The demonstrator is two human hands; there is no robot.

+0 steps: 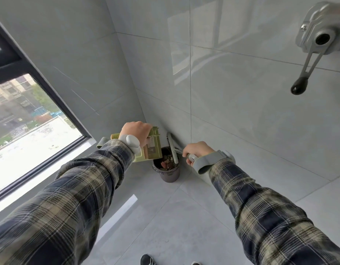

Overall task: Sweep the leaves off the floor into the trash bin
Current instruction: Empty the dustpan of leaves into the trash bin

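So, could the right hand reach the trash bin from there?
Probably yes: the right hand, holding the brush, sits close by the trash bin, whose mouth is open on that side.

At nine o'clock a dark-framed window [21,104] shows buildings outside. At two o'clock a grey metal crank [318,35] with a black knob [299,87] hangs on the tiled wall [241,92]. My dark shoe [146,260] sits at six.

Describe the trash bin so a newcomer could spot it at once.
Right of the window, two tiled walls meet. The trash bin stands on the floor at their foot, below the green dustpan and the brush. It is the only dark round tub, with reddish leaves inside.
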